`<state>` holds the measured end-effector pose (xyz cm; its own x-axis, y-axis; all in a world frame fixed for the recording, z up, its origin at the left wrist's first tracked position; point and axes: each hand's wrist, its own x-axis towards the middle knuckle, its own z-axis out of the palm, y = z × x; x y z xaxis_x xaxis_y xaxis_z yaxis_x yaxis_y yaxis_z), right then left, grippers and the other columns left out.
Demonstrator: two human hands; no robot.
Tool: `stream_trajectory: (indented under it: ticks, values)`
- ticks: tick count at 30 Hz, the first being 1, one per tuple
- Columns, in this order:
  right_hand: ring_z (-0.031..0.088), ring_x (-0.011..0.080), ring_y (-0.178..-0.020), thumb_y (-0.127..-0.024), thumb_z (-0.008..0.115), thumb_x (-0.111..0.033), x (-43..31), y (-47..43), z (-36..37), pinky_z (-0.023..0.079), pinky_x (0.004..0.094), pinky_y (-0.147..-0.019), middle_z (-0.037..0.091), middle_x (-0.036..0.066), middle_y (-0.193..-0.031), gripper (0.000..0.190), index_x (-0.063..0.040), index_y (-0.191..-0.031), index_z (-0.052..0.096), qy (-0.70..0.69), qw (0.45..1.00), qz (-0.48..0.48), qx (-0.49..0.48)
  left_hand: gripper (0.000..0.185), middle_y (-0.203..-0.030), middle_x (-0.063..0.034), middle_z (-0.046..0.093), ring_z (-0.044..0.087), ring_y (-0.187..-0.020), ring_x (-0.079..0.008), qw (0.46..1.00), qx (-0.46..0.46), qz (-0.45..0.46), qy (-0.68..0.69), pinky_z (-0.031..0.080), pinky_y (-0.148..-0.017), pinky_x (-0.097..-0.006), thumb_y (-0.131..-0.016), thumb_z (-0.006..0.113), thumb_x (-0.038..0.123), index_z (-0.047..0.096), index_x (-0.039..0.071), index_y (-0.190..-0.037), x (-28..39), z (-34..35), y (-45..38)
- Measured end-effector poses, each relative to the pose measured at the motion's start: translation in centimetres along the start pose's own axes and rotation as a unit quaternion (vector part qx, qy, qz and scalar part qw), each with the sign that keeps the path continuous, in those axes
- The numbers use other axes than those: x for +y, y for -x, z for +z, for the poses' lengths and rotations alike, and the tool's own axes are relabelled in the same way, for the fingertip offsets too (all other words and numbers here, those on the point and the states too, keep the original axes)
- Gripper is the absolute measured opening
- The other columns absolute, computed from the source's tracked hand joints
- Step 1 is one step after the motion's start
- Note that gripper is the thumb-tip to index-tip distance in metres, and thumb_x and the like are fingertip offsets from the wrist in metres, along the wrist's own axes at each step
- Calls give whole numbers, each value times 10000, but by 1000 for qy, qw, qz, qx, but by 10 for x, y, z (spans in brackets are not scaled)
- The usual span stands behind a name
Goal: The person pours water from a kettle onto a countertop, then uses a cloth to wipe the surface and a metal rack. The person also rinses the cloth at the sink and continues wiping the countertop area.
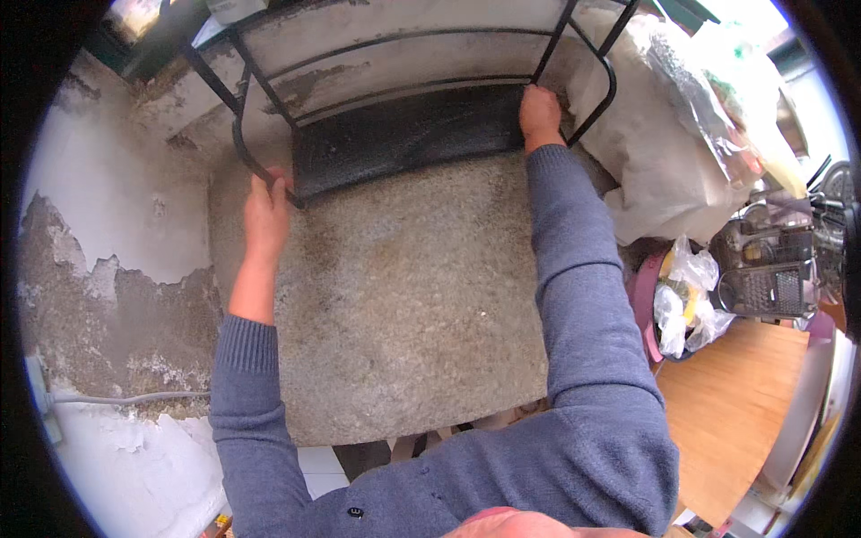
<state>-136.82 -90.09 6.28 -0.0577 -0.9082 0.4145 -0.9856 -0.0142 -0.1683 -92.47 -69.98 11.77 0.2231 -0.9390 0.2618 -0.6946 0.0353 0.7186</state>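
A black metal rack [417, 134] with tubular side frames and a flat dark shelf stands at the far side of a rough concrete slab [410, 302], against the wall. My left hand [268, 208] grips the lower bend of its left side frame, by the shelf's front left corner. At the shelf's right end, my right hand [541, 114] is closed around the frame near the foot of an upright. Its fingertips are hidden behind the hand.
Peeling plaster wall [121, 202] with a cable [134, 398] on the left. At right are a large pale plastic bag [646, 134], a pink basin [644, 296] holding plastic bags, a metal grater [773, 289] and a wooden board [733, 403].
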Motion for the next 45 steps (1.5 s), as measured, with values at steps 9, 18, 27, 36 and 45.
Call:
stream_trajectory:
  ticks: [9, 18, 27, 36, 45]
  values:
    - [620, 395, -971, -907, 471, -209, -65, 9, 11, 503, 484, -812, 653, 200, -1026, 248, -89, -1044, 639, -64, 980, -127, -137, 188, -969, -144, 675, 649, -938, -297, 1000, -5, -11, -14, 470, -829, -372, -955, 498, 105, 516, 14, -1118, 16, 0, 2]
    - [662, 378, -866, -825, 546, -48, -38, -12, 13, 546, 473, -717, 675, 191, -885, 127, -56, -887, 657, -14, 996, -31, -81, 173, -967, -152, 669, 653, -944, -284, 1000, 7, 20, -12, 482, -811, -361, -955, 495, 89, 517, 8, -1106, 11, 4, -1]
    - [656, 389, -911, -892, 460, -102, 15, -17, 5, 534, 489, -752, 669, 212, -977, 226, -52, -977, 663, -31, 997, -24, -71, 143, -947, -130, 663, 653, -899, -237, 999, -16, -48, -3, 486, -797, -342, -964, 493, 92, 518, 13, -1081, 13, -3, 2]
    - [657, 361, -807, -835, 523, -57, -67, 33, -1, 546, 472, -699, 671, 160, -885, 161, -80, -946, 637, -115, 984, -116, -72, 159, -948, -126, 672, 656, -909, -251, 1000, 13, 4, 22, 483, -807, -347, -967, 489, 96, 508, 6, -1097, -6, 6, 0]
    - [665, 349, -888, -905, 457, -88, -3, 50, -43, 544, 454, -737, 668, 181, -991, 278, -87, -1134, 615, -117, 990, -75, -38, 176, -964, -141, 684, 654, -947, -265, 999, -2, -36, -28, 476, -810, -347, -968, 484, 99, 511, 5, -1114, 3, -7, 2]
